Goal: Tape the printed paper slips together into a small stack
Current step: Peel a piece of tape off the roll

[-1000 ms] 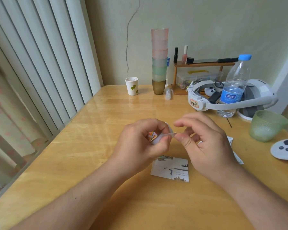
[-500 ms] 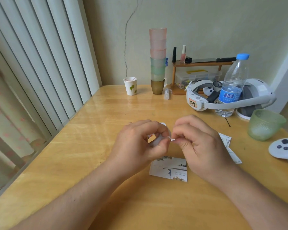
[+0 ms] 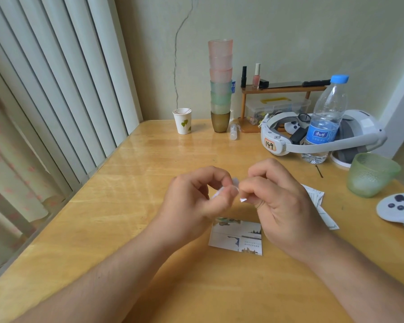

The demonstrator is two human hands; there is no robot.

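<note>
Both forearms are bare to the hands (image 3: 240,203), with no sleeves visible.

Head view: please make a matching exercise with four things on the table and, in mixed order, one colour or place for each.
Things:
1. water bottle
2. paper cup
3. printed paper slip
4. game controller

Descriptions:
A. white with green leaves
B. flat on the table, below the hands
C. blue cap
D. at the right edge, dark buttons

Pairs: 1-C, 2-A, 3-B, 4-D
</note>
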